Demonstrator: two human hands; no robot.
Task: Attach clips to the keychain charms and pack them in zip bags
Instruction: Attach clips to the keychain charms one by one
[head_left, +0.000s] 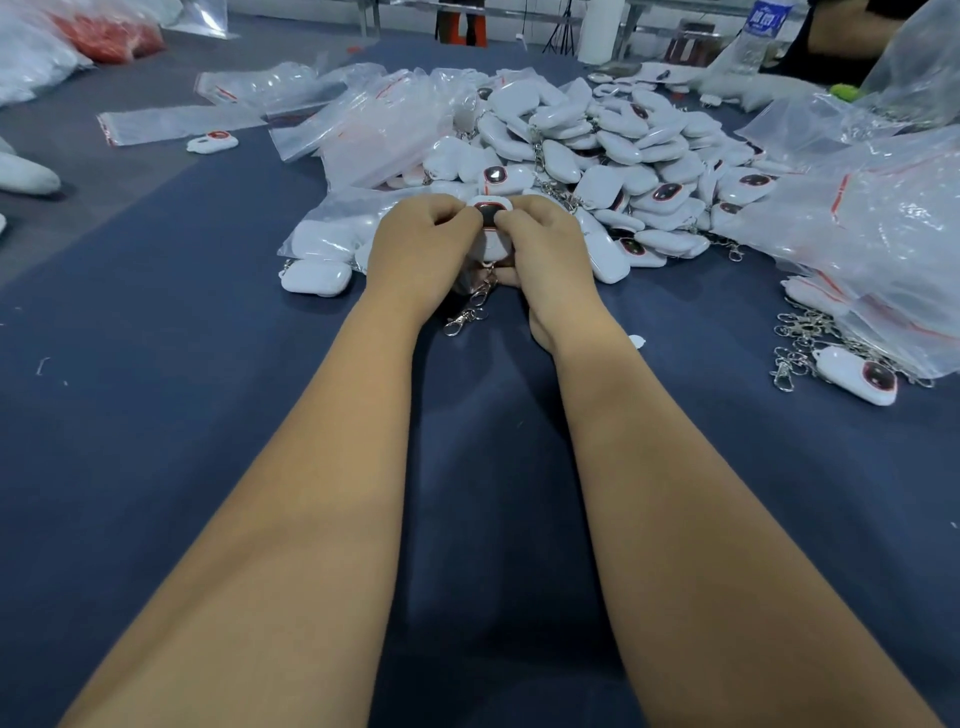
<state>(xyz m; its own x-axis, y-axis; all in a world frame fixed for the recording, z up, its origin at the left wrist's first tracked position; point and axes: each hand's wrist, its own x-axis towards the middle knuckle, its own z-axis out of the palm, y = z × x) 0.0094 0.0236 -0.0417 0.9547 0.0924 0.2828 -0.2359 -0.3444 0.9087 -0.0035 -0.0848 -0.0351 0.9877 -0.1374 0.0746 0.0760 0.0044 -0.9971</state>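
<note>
My left hand (415, 249) and my right hand (545, 249) together grip one white keychain charm (491, 228) with a dark red-rimmed window, held upright over the blue cloth. A silver chain with a clip (470, 306) hangs from its lower end and rests on the cloth between my wrists. Behind my hands lies a large heap of white charms (613, 145), many with chains. Clear zip bags with red strips (374, 119) lie to the heap's left, one partly under my left hand.
A loose charm (316, 278) lies left of my left hand. Right of me, a charm with clips (852, 371) sits beside filled zip bags (883, 234). A flat empty bag (176, 123) and a single charm (213, 141) lie far left. Another person's arm and a water bottle (761, 31) are at top right.
</note>
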